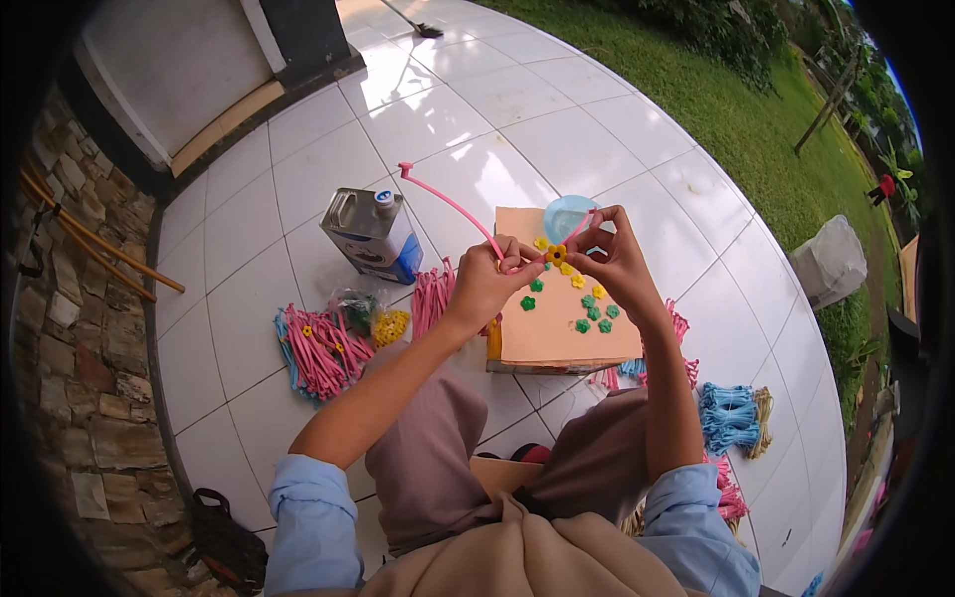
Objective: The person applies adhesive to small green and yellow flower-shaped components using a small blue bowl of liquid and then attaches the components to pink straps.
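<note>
Slender pink flexible band [448,201], smooth and rubbery-looking, held up by both hands over a peach-coloured flat board [542,338]; curves away past the left hand [487,284] to a knobbed free end. At the fingertips, a yellow petalled flower with a dark round centre [557,255]. Left hand closed, pinching the band beside the flower; right hand [612,254] pinching too, thumb by the flower, forefinger near the band's short end, exact contact hard to tell. On the board, small green moulded flowers [528,302] and small yellow moulded flowers [598,292]; at its far edge, a translucent pale-blue round bowl [569,211]. Beyond to the left, a boxy metal tin [373,239] with a blue-and-white printed label, lettering too small to read. Nearer, a heaped bundle of pink bands [316,356] beside a crinkled clear plastic bag [356,306]. Off to the right, a bundle of pale-blue bands [728,418]. Underneath, glossy white square floor tiles [477,119], bordered by a rough brown stone wall [109,428] at left and a green lawn [637,50] at right
</note>
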Demonstrator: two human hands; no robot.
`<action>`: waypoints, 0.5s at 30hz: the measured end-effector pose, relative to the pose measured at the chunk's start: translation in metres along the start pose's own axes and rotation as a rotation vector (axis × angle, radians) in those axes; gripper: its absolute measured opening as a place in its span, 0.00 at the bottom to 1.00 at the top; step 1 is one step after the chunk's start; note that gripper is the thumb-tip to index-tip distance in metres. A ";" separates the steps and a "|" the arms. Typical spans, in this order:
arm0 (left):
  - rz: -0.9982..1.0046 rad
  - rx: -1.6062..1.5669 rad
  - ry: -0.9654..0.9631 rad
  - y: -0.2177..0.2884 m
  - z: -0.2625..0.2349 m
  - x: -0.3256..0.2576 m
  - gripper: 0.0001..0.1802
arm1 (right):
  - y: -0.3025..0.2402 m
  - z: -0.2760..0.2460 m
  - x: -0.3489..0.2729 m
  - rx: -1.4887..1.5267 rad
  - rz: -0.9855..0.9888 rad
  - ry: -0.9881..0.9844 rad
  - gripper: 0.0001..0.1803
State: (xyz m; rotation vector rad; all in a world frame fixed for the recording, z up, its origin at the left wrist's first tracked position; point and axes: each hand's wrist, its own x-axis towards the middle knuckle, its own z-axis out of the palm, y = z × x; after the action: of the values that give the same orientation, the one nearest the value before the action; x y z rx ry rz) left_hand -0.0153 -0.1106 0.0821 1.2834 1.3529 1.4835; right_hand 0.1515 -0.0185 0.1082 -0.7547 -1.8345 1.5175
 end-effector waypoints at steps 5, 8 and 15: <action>-0.035 0.013 -0.013 0.002 0.001 -0.001 0.23 | 0.003 0.003 0.000 -0.063 -0.022 0.027 0.20; -0.028 0.020 -0.013 0.002 0.001 -0.001 0.23 | 0.001 0.006 -0.001 -0.105 -0.038 0.040 0.18; -0.005 0.027 -0.002 0.002 0.003 -0.002 0.23 | 0.002 0.011 -0.001 -0.235 -0.140 0.055 0.17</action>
State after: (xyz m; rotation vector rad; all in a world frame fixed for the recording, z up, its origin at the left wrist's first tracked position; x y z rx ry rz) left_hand -0.0122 -0.1118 0.0832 1.2968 1.3781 1.4652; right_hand 0.1434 -0.0254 0.1047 -0.7499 -2.0022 1.1956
